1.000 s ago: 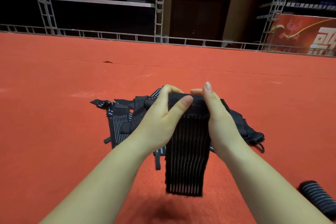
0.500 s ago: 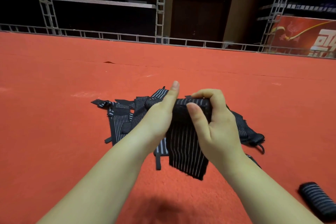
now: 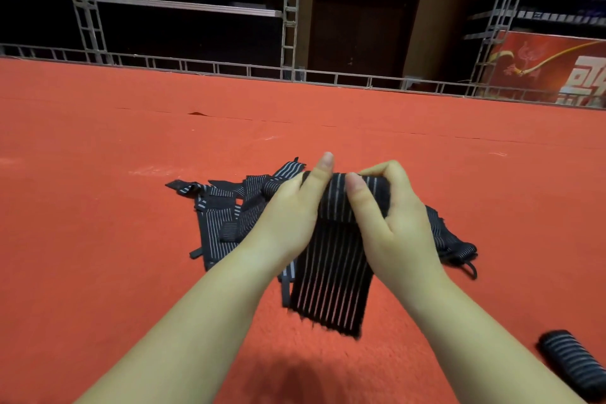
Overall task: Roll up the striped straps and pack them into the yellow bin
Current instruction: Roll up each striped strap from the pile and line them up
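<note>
A wide red carpet floor (image 3: 98, 239) fills the lower part of the view, ending far off at a metal rail with dark shelving, a brown door and a red banner behind it. On the carpet ahead of the person lies a loose heap of black straps with pale stripes (image 3: 226, 223), spreading left and right behind the hands. Held above it, between the two hands, is one striped strap (image 3: 331, 275): its top is wound into a short roll lying crosswise, left to right, and its unrolled tail hangs straight down toward the person, stripes running along its length. The left hand (image 3: 288, 216) rests against the roll's left end, thumb pointing up and away, its other fingers hidden behind the cloth. The right hand (image 3: 390, 223) grips the roll's right half, thumb on the near face and fingers curled over the top. Both hands sit equally close to the roll, so further winding would likely draw the hanging tail upward. A finished roll (image 3: 570, 364) lies on the carpet at the lower right, well apart. No yellow bin is in view.
</note>
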